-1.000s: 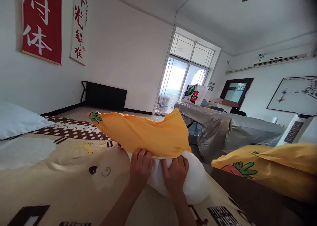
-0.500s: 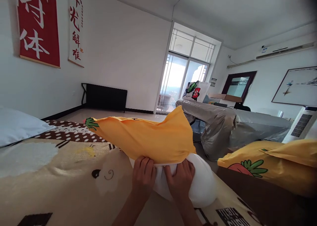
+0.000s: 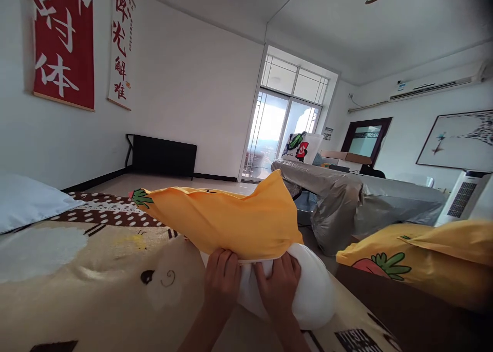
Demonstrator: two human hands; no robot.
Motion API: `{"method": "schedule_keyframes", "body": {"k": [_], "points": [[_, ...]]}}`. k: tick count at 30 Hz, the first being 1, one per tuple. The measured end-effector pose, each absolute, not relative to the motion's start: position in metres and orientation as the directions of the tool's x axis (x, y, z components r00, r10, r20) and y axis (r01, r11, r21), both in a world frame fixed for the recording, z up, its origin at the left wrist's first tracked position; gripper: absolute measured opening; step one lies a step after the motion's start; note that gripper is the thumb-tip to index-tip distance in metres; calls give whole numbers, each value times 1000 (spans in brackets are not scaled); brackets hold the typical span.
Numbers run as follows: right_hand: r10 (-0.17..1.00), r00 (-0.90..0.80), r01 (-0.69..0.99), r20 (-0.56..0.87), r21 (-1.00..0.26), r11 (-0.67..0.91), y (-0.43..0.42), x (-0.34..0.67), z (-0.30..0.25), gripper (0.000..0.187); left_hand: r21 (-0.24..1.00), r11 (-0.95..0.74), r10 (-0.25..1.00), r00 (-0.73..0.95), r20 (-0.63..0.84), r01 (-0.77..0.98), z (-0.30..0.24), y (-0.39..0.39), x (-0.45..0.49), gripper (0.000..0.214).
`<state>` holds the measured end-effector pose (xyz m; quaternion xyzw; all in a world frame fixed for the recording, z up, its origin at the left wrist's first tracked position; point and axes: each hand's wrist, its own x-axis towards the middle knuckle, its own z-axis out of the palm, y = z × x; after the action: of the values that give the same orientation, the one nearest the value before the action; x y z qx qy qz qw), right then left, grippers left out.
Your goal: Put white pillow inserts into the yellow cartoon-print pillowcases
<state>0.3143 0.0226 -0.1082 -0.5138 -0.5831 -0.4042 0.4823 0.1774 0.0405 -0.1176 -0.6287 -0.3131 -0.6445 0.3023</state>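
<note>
A yellow pillowcase [image 3: 231,216] with a green leaf print at its left corner covers the far part of a white pillow [image 3: 314,288]. The pillow's near part bulges out bare below the case's edge. My left hand [image 3: 222,277] is closed on that edge, its fingers curled into the yellow cloth. Just to the right, my right hand [image 3: 280,282] also grips the edge, with the thumb against the white pillow. Some fingertips of both hands are hidden by cloth. Pillow and case lie on a beige patterned blanket [image 3: 108,300].
Another yellow pillow [image 3: 431,259] with a carrot print lies at the right. A pale pillow [image 3: 33,200] is at the left edge. Beyond stand a plastic-covered table [image 3: 346,187], a white upright appliance [image 3: 462,200] and a black panel [image 3: 164,155] by the wall.
The view has tilted slightly upward, so the room sits lower in the picture. Both hands keep their grip on the pillowcase edge, with hardly any movement of the cloth.
</note>
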Motion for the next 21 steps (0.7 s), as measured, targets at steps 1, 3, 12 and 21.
{"method": "schedule_keyframes", "body": {"k": [1,3,12,21], "points": [[203,-6,988,979,-26,154,22,314,-109,26,27,-618,10,-27,1000,785,-118,41,177,9],[168,-11,983,986,-20,181,21,313,-109,21,40,-617,31,-26,999,786,-118,42,177,11],[-118,-72,948,990,105,300,11,308,-112,25,89,-617,90,-42,995,782,-111,44,168,11],[271,-192,956,943,117,270,-3,263,-121,38,152,-666,158,-61,986,730,-109,48,157,12]]}}
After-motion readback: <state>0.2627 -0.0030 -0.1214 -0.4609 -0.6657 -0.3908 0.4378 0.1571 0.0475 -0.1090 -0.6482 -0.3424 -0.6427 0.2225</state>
